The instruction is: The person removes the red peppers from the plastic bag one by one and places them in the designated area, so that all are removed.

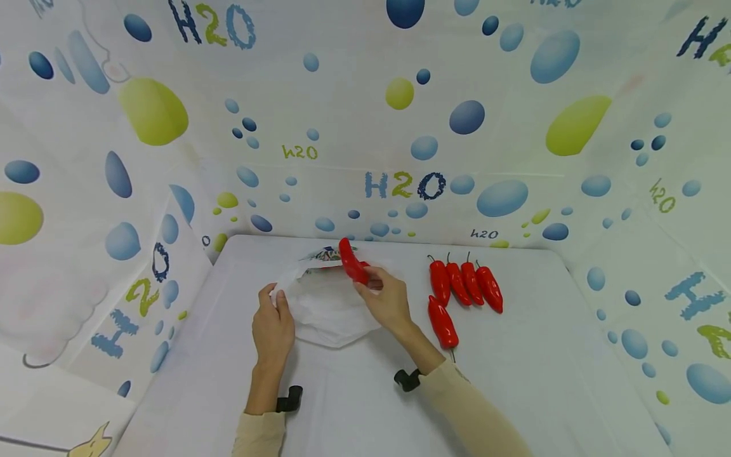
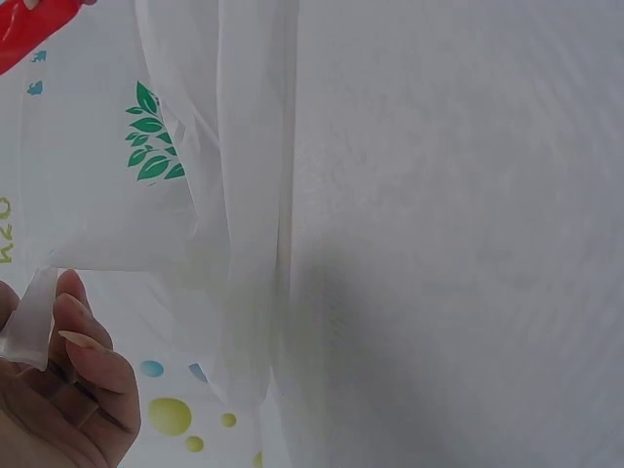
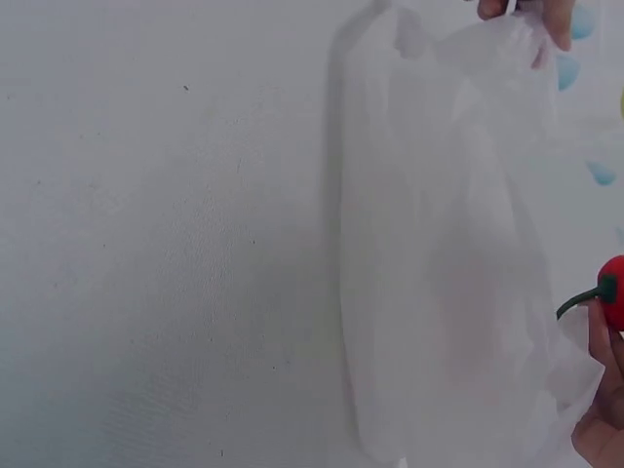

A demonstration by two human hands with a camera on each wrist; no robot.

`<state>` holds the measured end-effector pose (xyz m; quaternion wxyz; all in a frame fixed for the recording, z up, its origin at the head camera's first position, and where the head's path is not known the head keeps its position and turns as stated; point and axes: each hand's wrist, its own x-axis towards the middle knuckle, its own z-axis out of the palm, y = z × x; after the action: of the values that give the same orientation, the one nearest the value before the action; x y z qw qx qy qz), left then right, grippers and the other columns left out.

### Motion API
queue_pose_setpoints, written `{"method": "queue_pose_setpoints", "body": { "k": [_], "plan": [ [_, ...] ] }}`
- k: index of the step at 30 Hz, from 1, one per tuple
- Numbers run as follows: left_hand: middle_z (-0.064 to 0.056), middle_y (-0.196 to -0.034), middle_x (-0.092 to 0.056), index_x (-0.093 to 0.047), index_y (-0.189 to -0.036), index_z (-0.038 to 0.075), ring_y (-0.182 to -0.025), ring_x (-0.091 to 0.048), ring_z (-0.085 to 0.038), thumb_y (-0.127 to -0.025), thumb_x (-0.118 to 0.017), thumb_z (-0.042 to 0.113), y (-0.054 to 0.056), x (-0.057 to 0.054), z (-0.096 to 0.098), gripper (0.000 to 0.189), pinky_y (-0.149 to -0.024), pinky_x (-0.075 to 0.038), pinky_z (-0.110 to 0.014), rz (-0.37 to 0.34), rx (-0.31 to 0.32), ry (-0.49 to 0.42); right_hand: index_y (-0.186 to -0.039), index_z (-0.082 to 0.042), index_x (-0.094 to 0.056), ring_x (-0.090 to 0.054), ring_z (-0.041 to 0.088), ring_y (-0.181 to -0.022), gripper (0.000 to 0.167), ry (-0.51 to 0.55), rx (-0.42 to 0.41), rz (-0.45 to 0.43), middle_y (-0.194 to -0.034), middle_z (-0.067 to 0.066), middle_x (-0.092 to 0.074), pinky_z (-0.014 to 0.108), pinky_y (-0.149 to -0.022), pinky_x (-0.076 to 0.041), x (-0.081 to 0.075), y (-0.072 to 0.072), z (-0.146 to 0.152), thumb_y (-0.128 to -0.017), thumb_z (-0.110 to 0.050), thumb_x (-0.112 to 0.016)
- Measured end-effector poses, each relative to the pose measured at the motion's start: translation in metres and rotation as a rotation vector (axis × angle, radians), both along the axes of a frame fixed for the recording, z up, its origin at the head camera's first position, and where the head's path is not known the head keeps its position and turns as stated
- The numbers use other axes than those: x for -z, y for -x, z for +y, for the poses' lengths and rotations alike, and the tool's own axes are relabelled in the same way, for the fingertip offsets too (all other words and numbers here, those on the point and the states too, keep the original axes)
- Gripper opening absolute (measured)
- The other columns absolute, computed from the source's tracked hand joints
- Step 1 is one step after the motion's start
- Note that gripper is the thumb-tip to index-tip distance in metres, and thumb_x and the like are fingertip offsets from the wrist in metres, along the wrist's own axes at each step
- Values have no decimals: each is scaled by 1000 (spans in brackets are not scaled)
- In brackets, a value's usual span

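Note:
A white plastic bag [image 1: 334, 311] lies on the table with its mouth held up. My left hand [image 1: 273, 327] pinches the bag's left rim between thumb and fingers. In the left wrist view, a green leaf print [image 2: 151, 136] shows on the bag. My right hand [image 1: 389, 301] grips a red chili pepper [image 1: 349, 257] over the bag's mouth, at its right side. The right wrist view shows this pepper's green stem [image 3: 585, 297] beside the bag's edge. The inside of the bag is mostly hidden.
To the right of the bag, several red peppers [image 1: 468, 282] lie side by side on the white table [image 1: 531, 381]. One more pepper [image 1: 442, 324] lies in front of them, near my right forearm. Printed white sheets [image 1: 354, 127] stand behind and at both sides.

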<state>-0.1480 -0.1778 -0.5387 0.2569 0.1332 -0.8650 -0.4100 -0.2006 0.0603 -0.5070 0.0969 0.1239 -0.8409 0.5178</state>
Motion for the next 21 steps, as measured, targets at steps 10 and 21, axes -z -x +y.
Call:
{"method": "queue_pose_setpoints", "body": {
  "k": [10, 21],
  "plan": [
    [-17, -70, -60, -51, -142, -2, -63, -57, -32, -114, -40, 33, 0, 1, 0, 46, -58, -44, -46, 6, 2, 11, -134, -12, -68, -70, 17, -101, 42, 46, 8, 34, -123, 2, -75, 36, -90, -59, -7, -9, 7, -96, -28, -78],
    [-16, -69, -58, -51, -141, -3, -62, -54, -31, -114, -41, 30, -1, -1, 1, 44, -58, -42, -45, 17, -2, 20, -134, -13, -69, -71, 18, -102, 42, 90, 30, 26, -121, 0, -75, 41, -93, -58, -16, -17, 17, -96, -30, -78]
  ]
}}
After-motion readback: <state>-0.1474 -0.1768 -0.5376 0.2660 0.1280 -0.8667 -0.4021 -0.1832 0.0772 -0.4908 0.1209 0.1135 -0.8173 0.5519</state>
